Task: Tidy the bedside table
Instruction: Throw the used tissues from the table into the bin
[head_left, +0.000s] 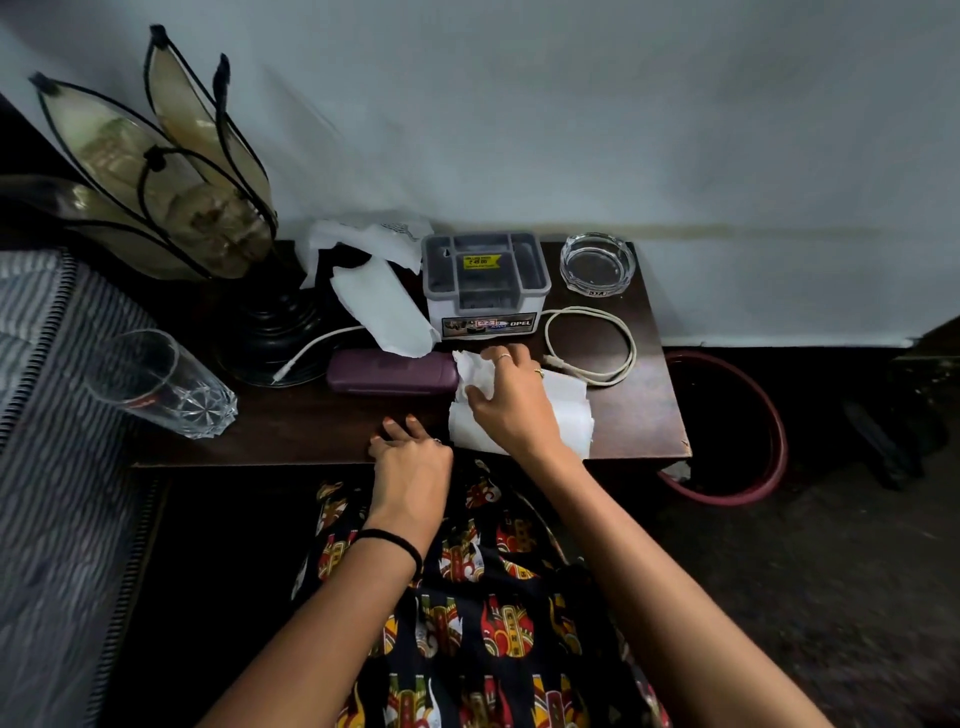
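Dark bedside table (363, 431) against pale wall (571, 130), right hand (511, 400) on paper (574, 415)

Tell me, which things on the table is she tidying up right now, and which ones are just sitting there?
In hand now:
- right hand gripping the white paper
- left hand resting on the table edge

Just sitting there:
- purple case
- grey organiser box
- glass ashtray
- white cable
- drinking glass
- lamp
- torn papers

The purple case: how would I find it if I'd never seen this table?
Start at the dark wooden table. In front of the grey organiser box, left of the right hand, lies the purple case. It is the only long, rounded purple thing there.
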